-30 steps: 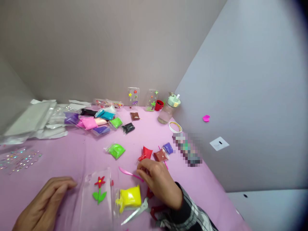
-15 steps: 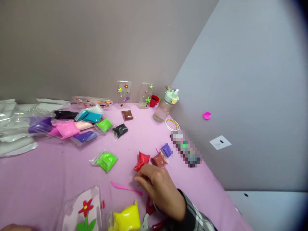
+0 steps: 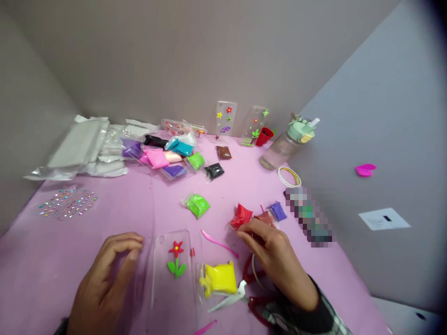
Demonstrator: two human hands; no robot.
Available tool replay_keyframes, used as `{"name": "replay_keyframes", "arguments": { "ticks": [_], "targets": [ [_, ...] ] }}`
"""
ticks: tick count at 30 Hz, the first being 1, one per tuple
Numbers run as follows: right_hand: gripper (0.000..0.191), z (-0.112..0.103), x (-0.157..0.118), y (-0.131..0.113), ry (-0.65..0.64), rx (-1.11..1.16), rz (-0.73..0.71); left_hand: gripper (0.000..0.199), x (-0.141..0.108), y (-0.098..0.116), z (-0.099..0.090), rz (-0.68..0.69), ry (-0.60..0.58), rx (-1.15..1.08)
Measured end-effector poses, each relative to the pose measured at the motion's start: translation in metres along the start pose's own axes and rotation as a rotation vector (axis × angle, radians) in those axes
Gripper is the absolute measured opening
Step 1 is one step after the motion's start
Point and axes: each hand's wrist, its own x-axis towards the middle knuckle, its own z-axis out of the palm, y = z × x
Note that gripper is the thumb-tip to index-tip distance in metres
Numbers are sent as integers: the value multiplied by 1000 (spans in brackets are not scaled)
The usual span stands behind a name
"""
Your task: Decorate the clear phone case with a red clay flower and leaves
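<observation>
My right hand [image 3: 275, 253] has its thumb and fingertips pinched at the lower clear edge of a red clay packet [image 3: 242, 216]. A brown clay packet [image 3: 264, 218] is partly hidden behind that hand. My left hand [image 3: 108, 274] rests on the left, fingers curved, thumb apart, holding nothing. Beside it lies a clear phone case [image 3: 164, 298] bearing a red clay flower [image 3: 176, 249] with green leaves. Between the case and my right hand are an opened yellow clay packet [image 3: 220, 278], a pink modelling tool [image 3: 219, 243] and red-handled scissors [image 3: 232, 298], partly under my right forearm.
A green clay packet [image 3: 197, 205] sits mid-table; more coloured packets lie behind. A bottle [image 3: 282, 146], tape roll [image 3: 289, 177], red cup [image 3: 264, 136] and decorated cases [image 3: 226, 118] stand near the back wall. Rhinestones [image 3: 70, 203] lie at left, a blurred phone-like object [image 3: 309, 216] at right.
The view has swung left and down, so the scene sits further right. My left hand has come fully into view. My right hand stays by the red clay packet.
</observation>
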Motion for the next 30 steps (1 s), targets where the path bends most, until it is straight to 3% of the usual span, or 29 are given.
{"name": "replay_keyframes", "arguments": {
  "ticks": [7,11,14,16,19,21,24,28,30],
  "targets": [
    [17,-33,-19,-16,-124,-140,3,11,3,-1,-4,13,-31,-101],
    [25,-43,-44,-36,-297,-150,-129,11,4,2,-4,22,-15,-102],
    [30,-24,-61,-56,-418,-183,-324,11,5,5,-5,46,4,-107],
    [22,0,-70,-65,-442,-250,-427,11,5,7,-6,62,9,-104],
    [20,41,-76,-71,-249,-377,-620,10,6,11,-7,82,1,-104],
    [25,60,-75,-73,-216,-425,-676,10,5,13,-8,108,-2,-115],
    [28,72,-70,-78,-244,-479,-718,11,2,17,-11,107,-18,-137],
    [22,72,-65,-82,-304,-533,-742,17,-5,25,-18,52,-36,-164],
    [21,74,-66,-81,-280,-541,-766,13,-5,31,-21,79,-106,-178]
  ]
}}
